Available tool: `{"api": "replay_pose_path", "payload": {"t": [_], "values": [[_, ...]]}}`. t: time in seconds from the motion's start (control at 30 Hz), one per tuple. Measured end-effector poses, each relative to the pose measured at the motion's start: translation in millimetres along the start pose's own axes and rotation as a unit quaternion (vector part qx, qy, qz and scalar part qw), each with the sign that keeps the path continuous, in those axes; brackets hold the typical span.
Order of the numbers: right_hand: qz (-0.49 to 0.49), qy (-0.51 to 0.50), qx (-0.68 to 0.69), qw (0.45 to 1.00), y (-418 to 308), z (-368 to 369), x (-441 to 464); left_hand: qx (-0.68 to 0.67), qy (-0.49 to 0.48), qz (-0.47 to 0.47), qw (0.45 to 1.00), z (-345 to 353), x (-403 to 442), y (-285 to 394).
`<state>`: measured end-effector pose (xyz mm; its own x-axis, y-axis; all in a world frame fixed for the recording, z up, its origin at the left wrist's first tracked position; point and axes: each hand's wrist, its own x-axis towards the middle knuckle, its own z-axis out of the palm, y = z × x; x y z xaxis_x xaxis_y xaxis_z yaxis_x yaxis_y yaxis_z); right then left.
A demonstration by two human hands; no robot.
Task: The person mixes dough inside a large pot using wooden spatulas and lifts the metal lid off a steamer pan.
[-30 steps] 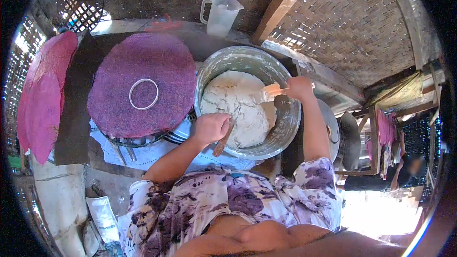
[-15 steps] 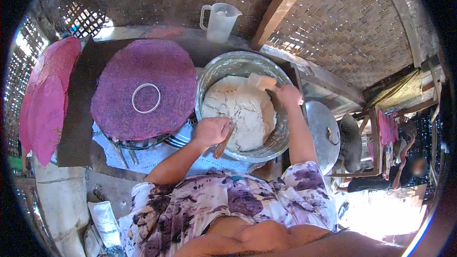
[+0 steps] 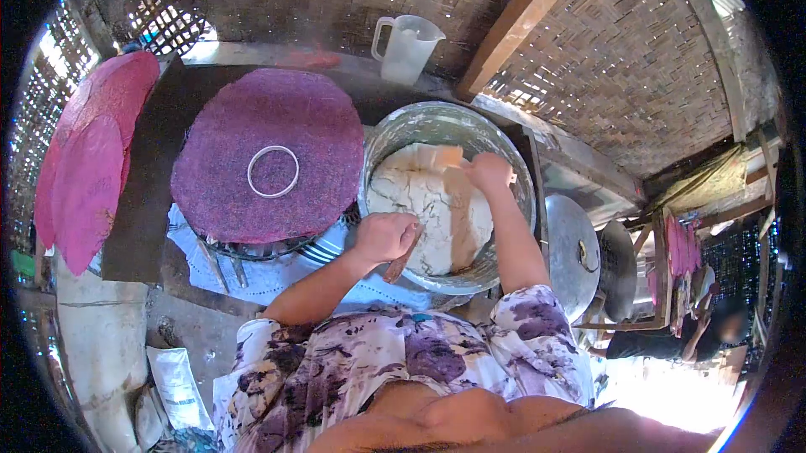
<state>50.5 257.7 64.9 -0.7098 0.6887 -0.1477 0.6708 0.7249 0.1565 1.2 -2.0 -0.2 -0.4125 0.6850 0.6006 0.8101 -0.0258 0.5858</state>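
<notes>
At the far side of the basin (image 3: 457, 120), inside the rim, the right hand (image 3: 489, 174) has its fingers folded round the handle of a pale orange scraper (image 3: 438, 157), blade at the far edge of the dough-like mass (image 3: 437, 218). That mass lies in the basin's bottom, cracked on top, close up against the left wall. And here's the left hand (image 3: 386, 237), a fist closed on a brown wooden stick (image 3: 403, 258) at the near-left rim! For clean work, I'd judge, the blade wants to sit low, short strokes along the cracks, knuckles clear of the metal, the left fist firm. Now the room: the right wall offers the widest gap, bare metal showing; the left is tight, with a purple round sheet (image 3: 269, 117) just beside the rim, over the dark counter (image 3: 151, 193), a white ring (image 3: 249, 172) lying on top. Past the far rim, about the counter's back edge, stands a pitcher (image 3: 410, 54), well clear of the scraper.
</notes>
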Motion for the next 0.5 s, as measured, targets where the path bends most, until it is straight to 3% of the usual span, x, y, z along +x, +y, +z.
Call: {"api": "replay_pose_path", "payload": {"t": [0.07, 0.17, 0.3, 0.5], "values": [[0.011, 0.003, 0.054, 0.998, -18, -21, -9, -0.002, 0.004, -0.001, 1.0, 1, 0, 0], [-0.079, -0.031, 0.013, 0.996, -51, -4, -16, -0.006, 0.004, -0.002, 1.0, 0, 0, 2], [-0.044, -0.044, 0.025, 0.998, -45, 40, -1, -0.001, -0.003, -0.001, 1.0, -1, 1, 3], [0.048, -0.045, -0.007, 0.998, -2, 25, 11, -0.004, -0.012, 0.002, 1.0, -2, -1, 0]]}}
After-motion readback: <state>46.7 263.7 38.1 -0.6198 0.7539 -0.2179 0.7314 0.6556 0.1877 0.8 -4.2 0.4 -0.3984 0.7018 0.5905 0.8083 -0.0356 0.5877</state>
